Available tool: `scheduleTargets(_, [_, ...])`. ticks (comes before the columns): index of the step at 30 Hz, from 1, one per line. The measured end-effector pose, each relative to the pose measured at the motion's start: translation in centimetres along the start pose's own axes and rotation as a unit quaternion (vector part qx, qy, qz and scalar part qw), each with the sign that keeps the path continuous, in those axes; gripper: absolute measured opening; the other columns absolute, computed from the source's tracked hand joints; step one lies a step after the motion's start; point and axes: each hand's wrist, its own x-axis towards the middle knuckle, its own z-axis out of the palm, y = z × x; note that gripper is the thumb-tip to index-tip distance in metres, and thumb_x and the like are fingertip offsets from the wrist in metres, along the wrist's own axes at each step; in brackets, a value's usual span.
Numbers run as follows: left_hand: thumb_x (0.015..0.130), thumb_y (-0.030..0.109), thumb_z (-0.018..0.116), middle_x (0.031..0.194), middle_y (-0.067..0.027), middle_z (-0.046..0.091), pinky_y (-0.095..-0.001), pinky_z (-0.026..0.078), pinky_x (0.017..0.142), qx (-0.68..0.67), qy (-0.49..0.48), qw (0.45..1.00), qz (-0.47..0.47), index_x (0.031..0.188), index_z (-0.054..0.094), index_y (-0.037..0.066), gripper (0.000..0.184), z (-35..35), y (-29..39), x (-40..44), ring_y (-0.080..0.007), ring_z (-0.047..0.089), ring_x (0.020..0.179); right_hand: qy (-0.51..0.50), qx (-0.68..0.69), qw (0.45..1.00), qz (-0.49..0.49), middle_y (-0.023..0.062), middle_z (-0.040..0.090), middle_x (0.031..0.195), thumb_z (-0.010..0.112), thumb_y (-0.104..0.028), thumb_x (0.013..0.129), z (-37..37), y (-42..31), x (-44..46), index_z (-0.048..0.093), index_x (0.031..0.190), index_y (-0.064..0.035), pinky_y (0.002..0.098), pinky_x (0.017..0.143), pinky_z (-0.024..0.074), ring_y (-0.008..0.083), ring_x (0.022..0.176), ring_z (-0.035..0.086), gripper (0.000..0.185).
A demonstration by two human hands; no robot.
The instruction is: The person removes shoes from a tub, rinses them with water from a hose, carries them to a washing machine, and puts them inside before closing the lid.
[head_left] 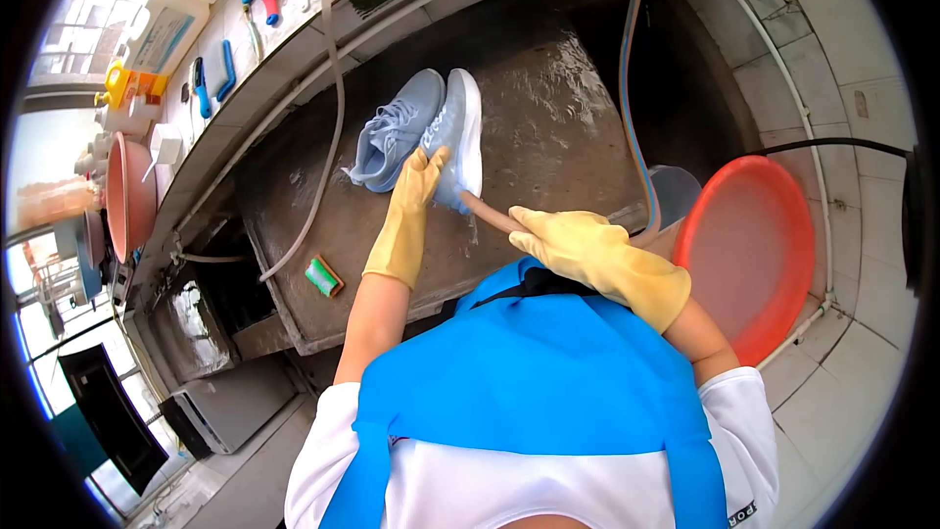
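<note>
Two light blue sneakers lie side by side on the wet stone slab. My left hand, in a yellow rubber glove, grips the right sneaker, whose white sole faces to the right. Close against it lies the left sneaker, laces up, touched by no hand. In my right hand, also gloved in yellow, is a pinkish hose. Its end is at the heel of the held sneaker, where a little water shows.
A green sponge lies on the slab at the left. An orange-red basin stands at the right. Another hose crosses the slab's left side. Brushes and bottles line the ledge at upper left.
</note>
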Motion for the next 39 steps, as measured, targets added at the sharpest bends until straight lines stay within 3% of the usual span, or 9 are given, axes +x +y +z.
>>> scheduleTargets(6, [0.104,0.039,0.06,0.083,-0.0081,0.071,-0.0326,0.05,0.074,0.126,0.056,0.982,-0.127,0.107,0.072,-0.003,0.044,-1.4,-0.3,2.4,-0.0127,0.061,0.081,0.012,0.011,1.0,0.012,0.0208,0.068,0.124,0.041,-0.045,0.109,-0.9,0.1,0.3,0.046,0.149,-0.0115,0.0518,0.1,0.0476,0.041,0.118,0.063,0.053])
scheduleTargets(11, [0.099,0.062,0.052,0.094,-0.0321,0.072,-0.0479,0.051,0.089,0.178,0.076,0.969,-0.155,0.1,0.075,-0.006,0.072,-2.5,-3.8,2.9,-0.0448,0.07,0.101,0.04,0.011,0.999,-0.021,0.0232,0.068,0.123,0.04,-0.045,0.109,-2.2,-0.8,1.3,0.049,0.143,-0.0081,0.0519,0.098,0.0485,0.042,0.119,0.063,0.051])
scheduleTargets(14, [0.098,0.068,0.049,0.102,-0.0357,0.07,-0.048,0.049,0.098,0.169,0.059,0.961,-0.212,0.104,0.075,-0.006,0.078,-2.6,-8.3,5.0,-0.0461,0.067,0.112,0.03,-0.029,0.999,-0.034,0.0164,0.071,0.117,0.039,-0.052,0.109,-1.8,-0.1,2.9,0.04,0.157,-0.0196,0.0507,0.089,0.0535,0.0365,0.106,0.07,0.058])
scheduleTargets(16, [0.096,0.073,0.046,0.11,-0.0398,0.067,-0.0489,0.046,0.105,0.09,0.067,0.981,-0.156,0.109,0.073,-0.01,0.088,-2.8,-20.5,8.5,-0.0487,0.063,0.119,-0.013,0.021,0.999,0.048,0.0151,0.071,0.111,0.039,-0.052,0.109,-5.0,-2.6,2.4,0.038,0.158,-0.0212,0.0479,0.079,0.057,0.0302,0.088,0.074,0.059])
scheduleTargets(24, [0.101,0.071,0.045,0.128,-0.0262,0.067,-0.0428,0.052,0.1,-0.028,0.032,0.941,-0.336,0.135,0.057,-0.014,0.093,-3.2,-6.3,5.5,-0.032,0.065,0.117,0.036,0.078,0.996,0.04,0.0109,0.07,0.098,0.038,-0.048,0.11,-7.2,-2.7,4.7,0.056,0.125,-0.0112,0.0431,0.067,0.0582,0.0229,0.067,0.069,0.043])
scheduleTargets(26, [0.1,0.071,0.046,0.13,-0.0254,0.066,-0.0444,0.052,0.1,-0.068,0.026,0.936,-0.344,0.136,0.056,-0.015,0.094,-3.4,-7.5,5.7,-0.0319,0.065,0.118,-0.063,0.028,0.995,0.069,0.0103,0.07,0.094,0.037,-0.053,0.11,-6.9,-3.3,3.6,0.049,0.143,-0.0204,0.0422,0.067,0.0578,0.0251,0.075,0.071,0.048])
scheduleTargets(31, [0.105,0.051,0.058,0.07,-0.0064,0.063,-0.0346,0.045,0.061,0.123,0.043,0.98,-0.153,0.095,0.07,-0.005,0.058,-3.1,-1.5,3.4,-0.0184,0.051,0.062,-0.051,0.061,0.994,0.081,0.0084,0.068,0.089,0.04,-0.055,0.108,-5.4,-1.4,2.8,0.041,0.157,-0.0257,0.0394,0.062,0.056,0.0223,0.073,0.069,0.057])
scheduleTargets(34, [0.102,0.044,0.059,0.081,-0.024,0.072,-0.0446,0.055,0.067,0.361,0.037,0.931,0.041,0.089,0.07,0.0,0.047,0.3,2.8,1.9,-0.0363,0.071,0.075,0.052,0.151,0.982,0.099,0.0076,0.066,0.093,0.044,-0.057,0.106,-5.3,0.1,2.9,0.036,0.161,-0.0253,0.0348,0.059,0.0542,0.0167,0.072,0.068,0.064])
scheduleTargets(39, [0.096,0.028,0.063,0.091,-0.0183,0.074,-0.0476,0.058,0.074,0.362,-0.084,0.921,0.12,0.105,0.071,0.009,0.023,6.5,4.0,0.8,-0.0374,0.073,0.082,0.088,0.224,0.962,0.131,0.0057,0.063,0.083,0.05,-0.052,0.106,-6.4,-0.9,1.1,0.043,0.158,-0.0223,0.0321,0.053,0.0502,0.0138,0.064,0.063,0.061])
